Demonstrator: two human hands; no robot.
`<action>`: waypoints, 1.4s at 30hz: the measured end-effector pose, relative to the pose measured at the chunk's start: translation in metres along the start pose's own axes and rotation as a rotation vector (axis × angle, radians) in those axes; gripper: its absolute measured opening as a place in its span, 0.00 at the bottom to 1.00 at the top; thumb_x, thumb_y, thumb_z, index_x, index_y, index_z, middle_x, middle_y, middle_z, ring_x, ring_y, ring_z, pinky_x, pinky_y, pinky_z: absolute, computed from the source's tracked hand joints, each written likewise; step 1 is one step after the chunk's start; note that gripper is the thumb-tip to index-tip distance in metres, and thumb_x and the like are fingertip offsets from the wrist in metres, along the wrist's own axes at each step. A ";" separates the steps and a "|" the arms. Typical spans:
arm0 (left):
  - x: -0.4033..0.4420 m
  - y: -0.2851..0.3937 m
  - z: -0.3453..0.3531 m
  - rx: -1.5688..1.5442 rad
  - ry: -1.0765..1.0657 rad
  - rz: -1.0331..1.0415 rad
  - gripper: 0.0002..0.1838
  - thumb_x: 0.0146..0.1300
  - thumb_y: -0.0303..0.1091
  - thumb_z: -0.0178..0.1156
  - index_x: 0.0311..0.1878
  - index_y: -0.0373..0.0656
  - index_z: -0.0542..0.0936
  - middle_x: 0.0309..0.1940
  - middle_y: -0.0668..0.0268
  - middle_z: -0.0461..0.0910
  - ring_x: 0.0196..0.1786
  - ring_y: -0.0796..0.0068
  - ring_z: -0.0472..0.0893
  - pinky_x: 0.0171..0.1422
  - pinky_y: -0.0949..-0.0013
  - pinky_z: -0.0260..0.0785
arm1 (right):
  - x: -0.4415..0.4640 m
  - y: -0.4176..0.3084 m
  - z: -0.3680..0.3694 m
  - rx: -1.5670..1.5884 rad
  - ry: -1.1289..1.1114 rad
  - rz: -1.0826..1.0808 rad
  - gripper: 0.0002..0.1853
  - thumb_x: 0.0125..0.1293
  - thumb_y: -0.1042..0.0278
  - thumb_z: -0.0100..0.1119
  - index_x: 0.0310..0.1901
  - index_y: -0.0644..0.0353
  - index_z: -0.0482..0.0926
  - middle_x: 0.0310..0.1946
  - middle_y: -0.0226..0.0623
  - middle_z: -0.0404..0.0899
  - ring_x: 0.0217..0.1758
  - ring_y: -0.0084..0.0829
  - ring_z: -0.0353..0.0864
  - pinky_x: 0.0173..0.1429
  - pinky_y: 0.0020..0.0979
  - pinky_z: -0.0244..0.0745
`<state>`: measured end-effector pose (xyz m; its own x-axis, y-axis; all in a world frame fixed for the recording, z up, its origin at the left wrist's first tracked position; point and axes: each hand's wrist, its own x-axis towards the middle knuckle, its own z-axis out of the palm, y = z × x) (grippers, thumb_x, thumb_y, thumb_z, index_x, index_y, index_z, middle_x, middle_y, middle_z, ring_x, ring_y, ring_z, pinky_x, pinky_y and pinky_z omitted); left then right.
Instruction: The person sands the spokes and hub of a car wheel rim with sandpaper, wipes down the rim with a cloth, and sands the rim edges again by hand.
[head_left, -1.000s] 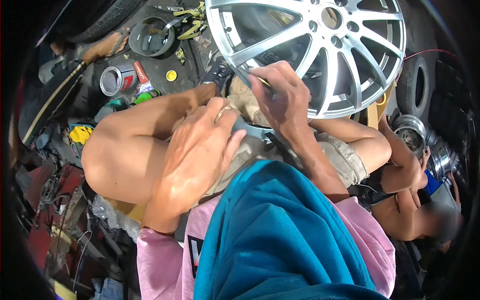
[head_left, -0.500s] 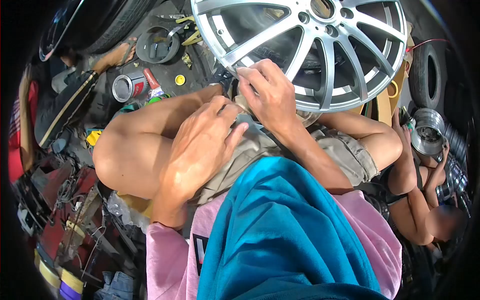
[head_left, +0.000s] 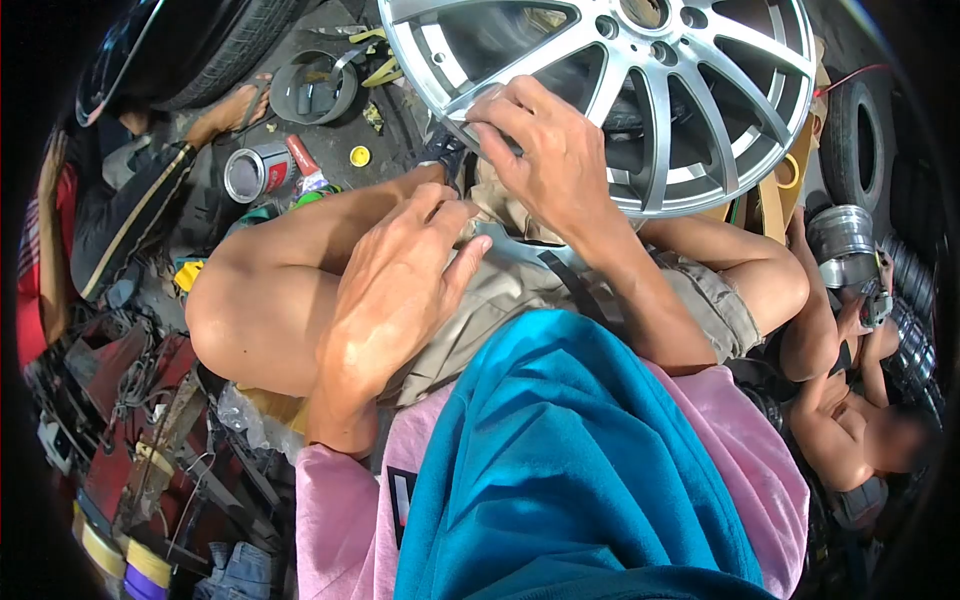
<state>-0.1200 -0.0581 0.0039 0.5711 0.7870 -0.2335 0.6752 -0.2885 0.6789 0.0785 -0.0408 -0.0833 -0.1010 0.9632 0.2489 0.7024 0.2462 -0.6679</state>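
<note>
A silver multi-spoke wheel rim (head_left: 655, 120) lies tilted in front of my crossed legs. My right hand (head_left: 550, 150) is at its near left edge, fingers bent and pressed together against the lip at a spoke's end. A thin greyish piece seems to be under those fingertips, but I cannot make out what it is. Over my lap, my left hand (head_left: 395, 275) is loosely curled with the thumb apart from the fingers. No object shows in it, and its fingertips are partly hidden. A pale grey-blue cloth-like patch (head_left: 520, 250) lies on my shorts between the hands.
A bucket (head_left: 315, 88), an open paint can (head_left: 258, 173) and a yellow cap (head_left: 360, 156) stand at the left. Tools and cables (head_left: 130, 400) crowd the lower left. At right are a tyre (head_left: 856, 145) and another person (head_left: 830, 425) with a metal rim (head_left: 840, 240).
My right hand has moved slightly up along the rim's left edge. My left hand has barely shifted. At right, the other person's hand and metal rim have changed position.
</note>
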 end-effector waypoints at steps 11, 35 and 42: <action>0.001 0.000 0.001 -0.008 -0.029 -0.020 0.11 0.72 0.33 0.68 0.51 0.36 0.83 0.50 0.50 0.81 0.52 0.41 0.82 0.55 0.45 0.76 | 0.019 0.000 -0.014 -0.116 -0.044 -0.120 0.07 0.66 0.68 0.71 0.44 0.54 0.89 0.40 0.33 0.82 0.40 0.41 0.84 0.47 0.41 0.78; 0.049 -0.008 0.005 0.366 -0.037 0.089 0.15 0.79 0.32 0.58 0.60 0.31 0.82 0.60 0.53 0.78 0.52 0.48 0.86 0.56 0.49 0.80 | -0.028 0.002 -0.045 0.516 0.048 0.271 0.07 0.76 0.75 0.64 0.51 0.66 0.83 0.44 0.47 0.81 0.46 0.49 0.85 0.50 0.45 0.79; 0.070 -0.012 -0.016 0.430 -0.124 0.149 0.14 0.76 0.36 0.63 0.55 0.35 0.83 0.50 0.55 0.80 0.48 0.48 0.87 0.50 0.48 0.80 | -0.031 0.003 -0.035 0.490 0.142 0.213 0.09 0.72 0.76 0.68 0.51 0.65 0.81 0.47 0.46 0.76 0.46 0.52 0.84 0.50 0.48 0.78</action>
<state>-0.0958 0.0094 -0.0096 0.7100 0.6565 -0.2547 0.6990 -0.6135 0.3673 0.1080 -0.0738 -0.0684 0.1277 0.9815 0.1425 0.2835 0.1015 -0.9536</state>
